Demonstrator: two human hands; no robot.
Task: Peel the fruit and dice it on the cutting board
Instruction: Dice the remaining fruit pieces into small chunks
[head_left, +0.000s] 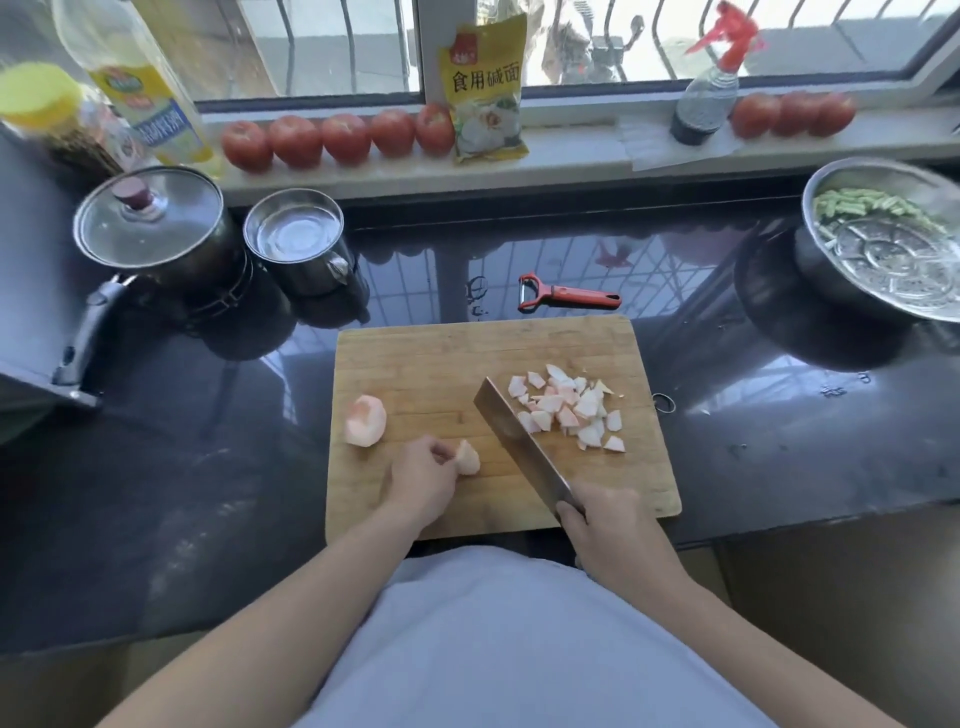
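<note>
My left hand (422, 475) pinches a peeled fruit wedge (467, 457) on the wooden cutting board (415, 358); my right hand (608, 530) grips the cleaver (514, 441), blade beside the diced pile (571, 408). A bigger peeled chunk (365, 421) sits at the board's left edge. Steel basin (883, 291) at right holds cut green beans (872, 205) and a steamer plate; lidded pot (150, 223) and steel mug (296, 239) at left, mug contents unclear.

Bright daylight from the window (623, 47) glares off the glossy countertop (519, 260); edges warp.
</note>
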